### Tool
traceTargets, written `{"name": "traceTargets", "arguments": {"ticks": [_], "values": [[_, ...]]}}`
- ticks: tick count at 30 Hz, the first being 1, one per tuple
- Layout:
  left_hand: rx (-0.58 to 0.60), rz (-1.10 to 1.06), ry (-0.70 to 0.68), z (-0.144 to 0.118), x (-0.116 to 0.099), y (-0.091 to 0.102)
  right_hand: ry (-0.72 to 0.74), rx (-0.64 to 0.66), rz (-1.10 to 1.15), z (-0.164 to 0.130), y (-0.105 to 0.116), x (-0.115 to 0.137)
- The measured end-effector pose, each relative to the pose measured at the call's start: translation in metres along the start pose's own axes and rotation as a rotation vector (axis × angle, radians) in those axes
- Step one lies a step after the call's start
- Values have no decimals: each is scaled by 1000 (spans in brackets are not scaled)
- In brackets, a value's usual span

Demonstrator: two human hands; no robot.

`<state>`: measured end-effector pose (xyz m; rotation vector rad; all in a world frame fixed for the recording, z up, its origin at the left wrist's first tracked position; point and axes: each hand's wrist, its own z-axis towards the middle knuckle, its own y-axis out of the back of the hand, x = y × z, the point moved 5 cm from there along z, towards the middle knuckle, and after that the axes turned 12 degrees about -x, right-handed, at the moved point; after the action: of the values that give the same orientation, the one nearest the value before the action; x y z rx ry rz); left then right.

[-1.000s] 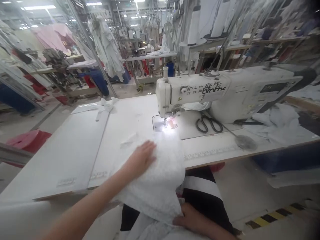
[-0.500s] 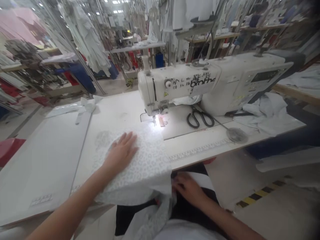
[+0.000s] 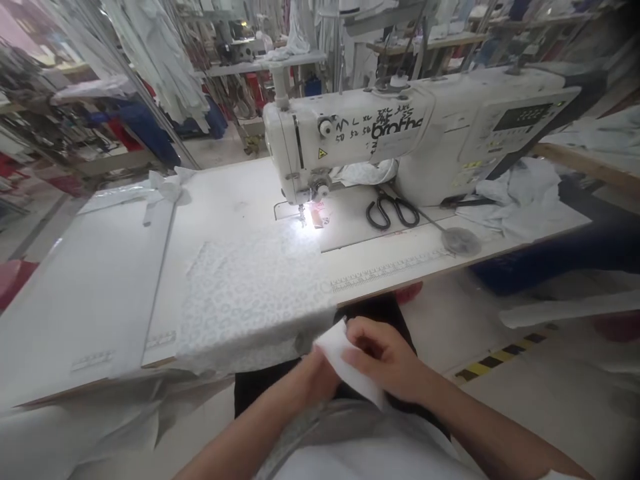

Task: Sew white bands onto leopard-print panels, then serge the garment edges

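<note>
Over my lap, below the table's front edge, both hands meet at a small white piece of fabric (image 3: 345, 357). My right hand (image 3: 383, 353) pinches it between thumb and fingers. My left hand (image 3: 320, 373) is at its left edge, partly covered by it, with its fingers hidden and blurred. A pale leopard-print fabric (image 3: 255, 280) lies on the table and hangs over the front edge. Its far corner reaches the lit needle area of the white sewing machine (image 3: 350, 133); neither hand touches it there.
Black-handled scissors (image 3: 393, 212) and a grey round-ended object (image 3: 460, 241) lie right of the needle. Crumpled white cloth (image 3: 525, 200) sits at the table's right end. A printed ruler scale (image 3: 390, 267) runs along the front edge. Hanging garments (image 3: 155, 60) stand behind.
My left hand has left the leopard-print fabric on the table and come down to my right hand. The right hand has risen slightly, and a white fabric piece now shows between them.
</note>
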<state>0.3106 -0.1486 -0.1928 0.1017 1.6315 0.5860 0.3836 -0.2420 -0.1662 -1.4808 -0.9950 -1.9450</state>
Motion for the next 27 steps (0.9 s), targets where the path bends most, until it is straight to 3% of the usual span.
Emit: {"name": "traceTargets", "arguments": {"ticks": [2, 5, 8, 12, 14, 16, 18, 21, 24, 27], "values": [[-197, -364, 98, 16, -6, 21, 52, -17, 45, -11, -8, 8], [-407, -887, 278, 26, -10, 55, -84, 141, -37, -27, -25, -20], [-302, -943, 399, 19, -18, 55, -200, 204, 35, -30, -33, -49], [-95, -947, 479, 14, -24, 33, -139, 111, 134, -17, -36, -49], [-115, -890, 427, 29, -22, 40, -105, 69, 129, -13, -39, -45], [-216, -754, 342, 52, -16, 62, -108, -12, 115, -12, -38, -46], [-316, -551, 260, 78, -9, 88, -120, -96, 76, -13, -35, -53], [-368, -101, 88, 112, -6, 117, -109, -212, 10, -10, -29, -65], [-409, 236, -21, 138, -2, 129, -63, -325, -28, 2, -24, -72], [-496, 383, -68, 157, 2, 133, -15, -282, -15, 15, -27, -73]]}}
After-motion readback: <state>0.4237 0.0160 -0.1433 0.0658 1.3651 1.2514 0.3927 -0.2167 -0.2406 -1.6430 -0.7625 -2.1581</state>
